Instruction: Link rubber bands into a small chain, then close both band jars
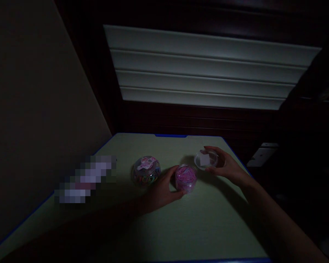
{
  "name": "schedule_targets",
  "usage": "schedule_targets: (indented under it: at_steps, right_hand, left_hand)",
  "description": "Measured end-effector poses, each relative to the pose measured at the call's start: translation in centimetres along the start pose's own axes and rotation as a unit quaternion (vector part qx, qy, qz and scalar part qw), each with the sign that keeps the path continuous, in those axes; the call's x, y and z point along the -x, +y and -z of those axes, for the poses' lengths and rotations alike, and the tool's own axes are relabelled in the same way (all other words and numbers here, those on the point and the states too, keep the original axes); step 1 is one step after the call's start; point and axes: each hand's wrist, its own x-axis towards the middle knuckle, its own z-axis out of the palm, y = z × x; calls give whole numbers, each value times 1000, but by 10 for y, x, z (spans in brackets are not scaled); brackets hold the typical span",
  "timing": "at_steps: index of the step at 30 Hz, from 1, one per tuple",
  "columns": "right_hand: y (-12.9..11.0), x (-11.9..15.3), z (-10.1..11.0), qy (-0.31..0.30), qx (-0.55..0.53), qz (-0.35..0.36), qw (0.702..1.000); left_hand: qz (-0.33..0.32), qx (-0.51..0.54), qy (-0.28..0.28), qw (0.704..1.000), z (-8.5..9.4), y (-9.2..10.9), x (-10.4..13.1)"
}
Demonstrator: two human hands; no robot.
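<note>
My left hand [164, 190] is wrapped round the side of a clear plastic jar [186, 179] that stands on the table without its lid. Pink and purple small bands or strips, too fine to make out exactly, fill it. To its right, my right hand [222, 164] grips a clear round lid [206, 160] by the edge, with a pale square sticker on it. The lid is apart from the jar, a little above the table. Just left of my left hand sits a second clear jar [146, 171], closed, with a pink label on top and multicoloured bands inside.
The pale table [203, 223] has blue edging. A blurred-out white and reddish item [84, 180] lies at its left side. A wall rises on the left, and a dark wooden panel with white slats [203, 73] stands behind. A white device [262, 155] is beyond the right edge.
</note>
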Motion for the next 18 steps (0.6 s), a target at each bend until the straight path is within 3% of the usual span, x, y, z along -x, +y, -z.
schedule_targets:
  at_steps: [8, 14, 18]
  right_hand:
    - [-7, 4, -1, -9, 10, -42, 999]
    - [-3, 1, 2, 28, 43, 11, 999]
    - [-7, 2, 2, -7, 114, 20, 993]
  left_hand:
    - [-19, 6, 2, 1000, 3, 6, -1]
    - [-26, 24, 3, 999, 2, 5, -2]
    - [-3, 49, -2, 999, 1, 4, -4]
